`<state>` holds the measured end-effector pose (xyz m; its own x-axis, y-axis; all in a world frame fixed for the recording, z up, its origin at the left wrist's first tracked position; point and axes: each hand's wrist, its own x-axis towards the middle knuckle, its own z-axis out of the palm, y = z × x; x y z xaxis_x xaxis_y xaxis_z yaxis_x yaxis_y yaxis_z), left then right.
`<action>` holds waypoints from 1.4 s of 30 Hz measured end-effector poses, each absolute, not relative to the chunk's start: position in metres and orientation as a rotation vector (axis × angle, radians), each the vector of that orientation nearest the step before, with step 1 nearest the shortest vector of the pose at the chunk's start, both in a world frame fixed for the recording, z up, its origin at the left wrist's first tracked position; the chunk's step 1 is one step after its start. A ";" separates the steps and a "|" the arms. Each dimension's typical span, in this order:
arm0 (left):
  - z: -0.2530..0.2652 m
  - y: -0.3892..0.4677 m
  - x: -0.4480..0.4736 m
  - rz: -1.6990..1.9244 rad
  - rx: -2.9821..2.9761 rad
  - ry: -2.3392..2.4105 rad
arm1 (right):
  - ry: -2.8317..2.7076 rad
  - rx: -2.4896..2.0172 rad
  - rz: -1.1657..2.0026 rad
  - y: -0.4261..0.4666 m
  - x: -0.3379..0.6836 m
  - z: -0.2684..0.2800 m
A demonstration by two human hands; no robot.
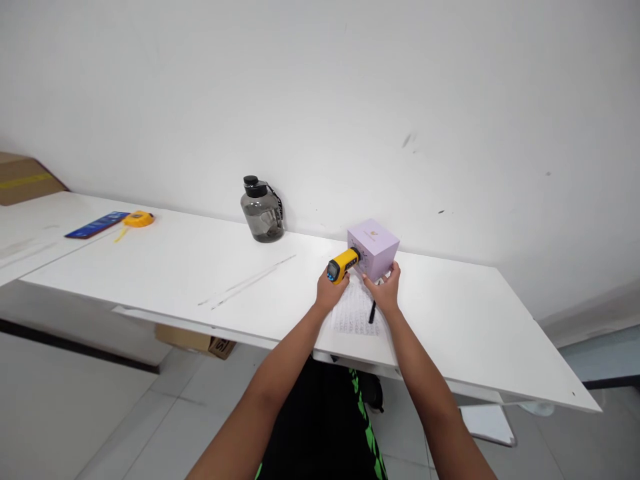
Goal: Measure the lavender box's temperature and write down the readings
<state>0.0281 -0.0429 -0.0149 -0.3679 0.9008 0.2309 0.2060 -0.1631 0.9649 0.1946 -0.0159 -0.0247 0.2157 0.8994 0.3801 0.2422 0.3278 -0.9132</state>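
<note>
My left hand (331,291) is wrapped round the handle of a yellow and black infrared thermometer (343,265). Its small screen faces me and its nose points at the near left side of a lilac box (373,240), close to or touching it. My right hand (385,288) grips the lower right corner of that box, with fingers round its right side and thumb in front. Beneath both hands lies a sheet of paper (356,320) covered in writing. A black pen (373,312) rests on the sheet, its upper end hidden by my right hand.
Left of the box, a grey see-through water bottle (263,217) stands near the wall. Further left on the white table (450,320) lie a yellow tape measure (139,219) and a blue flat packet (97,225). A cardboard box (27,179) sits at the far left.
</note>
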 end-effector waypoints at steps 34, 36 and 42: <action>-0.016 -0.039 0.023 1.467 1.174 1.407 | -1.310 -1.174 0.665 -0.015 0.196 -0.026; -0.015 -0.040 0.023 1.465 1.167 1.415 | -1.307 -1.172 0.663 -0.015 0.196 -0.026; -0.013 -0.041 0.024 1.465 1.142 1.407 | -1.287 -1.152 0.675 -0.015 0.196 -0.026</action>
